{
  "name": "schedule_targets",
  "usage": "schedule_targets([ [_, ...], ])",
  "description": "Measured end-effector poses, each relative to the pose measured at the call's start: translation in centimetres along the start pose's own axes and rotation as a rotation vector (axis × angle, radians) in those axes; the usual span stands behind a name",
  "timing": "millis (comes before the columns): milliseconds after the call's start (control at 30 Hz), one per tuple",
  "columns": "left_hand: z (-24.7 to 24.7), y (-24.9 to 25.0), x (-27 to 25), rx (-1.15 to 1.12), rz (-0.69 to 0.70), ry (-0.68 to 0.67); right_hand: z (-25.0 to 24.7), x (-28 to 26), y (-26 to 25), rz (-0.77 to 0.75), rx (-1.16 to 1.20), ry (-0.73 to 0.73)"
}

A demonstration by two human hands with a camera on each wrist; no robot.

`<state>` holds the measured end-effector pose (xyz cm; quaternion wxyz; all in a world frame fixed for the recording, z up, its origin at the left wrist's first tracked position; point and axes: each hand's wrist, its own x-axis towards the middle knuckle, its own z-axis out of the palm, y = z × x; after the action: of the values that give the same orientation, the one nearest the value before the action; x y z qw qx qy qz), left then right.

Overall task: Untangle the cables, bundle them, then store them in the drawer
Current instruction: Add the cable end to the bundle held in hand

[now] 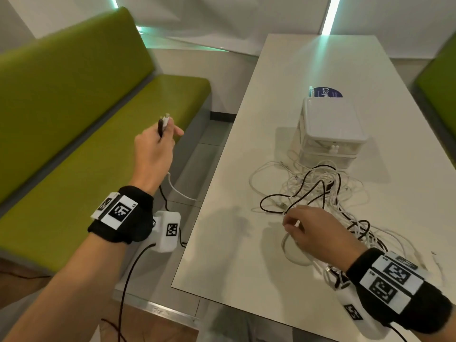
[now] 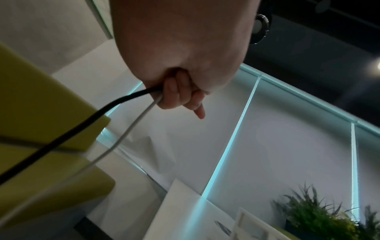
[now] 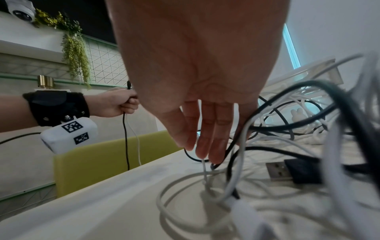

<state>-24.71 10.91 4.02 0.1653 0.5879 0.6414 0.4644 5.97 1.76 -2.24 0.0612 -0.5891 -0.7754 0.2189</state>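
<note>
Head view: left hand (image 1: 154,149) out past the table's (image 1: 222,255) left edge, fisted tight round a black cable (image 1: 161,127) and a white cable (image 1: 166,120), plugs poking up, leads trailing down below table level. Right hand (image 1: 313,233) low over the table, fingertips pinching a white strand (image 1: 297,223) of the tangle (image 1: 328,191). Tangle heaped on the table's near right part; drawer box (image 1: 330,129) farther up the table, just behind.

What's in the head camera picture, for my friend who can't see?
A left hand holds up a black cable and a white cable by a green bench. The right hand pinches a strand in the cable pile on a white table, near a drawer box.
</note>
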Motion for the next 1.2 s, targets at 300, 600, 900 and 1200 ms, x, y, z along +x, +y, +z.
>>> schedule_targets([
  [300, 5.0, 2.7, -5.4, -0.103, -0.017, -0.558, -0.4, -0.5, -1.0, -0.058, 0.04, 0.031],
  [600, 8.9, 5.5, -7.9, 0.084, 0.155, -0.722, -1.8, 0.0, -1.2, 0.064, 0.052, 0.103],
  [900, 11.5, 4.7, -11.1, 0.218, 0.102, -0.745, 1.3, -0.1, -0.4, 0.152, -0.154, 0.015],
  [1200, 11.3, 4.5, -12.1, 0.172, 0.085, -0.738, 1.7, 0.4, -0.1, 0.261, -0.039, 0.089],
])
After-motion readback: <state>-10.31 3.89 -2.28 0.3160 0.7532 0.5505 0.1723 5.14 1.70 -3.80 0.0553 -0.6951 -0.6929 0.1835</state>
